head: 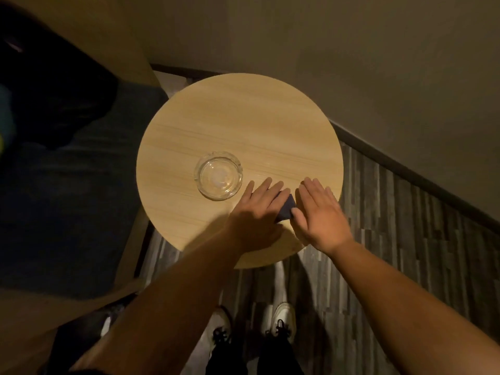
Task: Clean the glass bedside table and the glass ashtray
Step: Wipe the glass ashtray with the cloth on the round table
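Note:
The round bedside table [243, 117] has a light wood-look top. A clear glass ashtray [218, 175] stands on it, a little left of the middle and toward me, upright and with nothing in it. Both hands lie flat on a small dark blue cloth [286, 208] near the table's front right edge. My left hand [259, 212] presses its left part, fingers spread, just right of the ashtray without touching it. My right hand [319, 212] covers the cloth's right part. Most of the cloth is hidden under the hands.
A bed with a dark cover [67, 212] and a black item [59, 90] on it stands to the left, its wooden frame close to the table. A wall and dark skirting [405, 169] run behind and to the right. My shoes [281, 320] stand on grey plank flooring.

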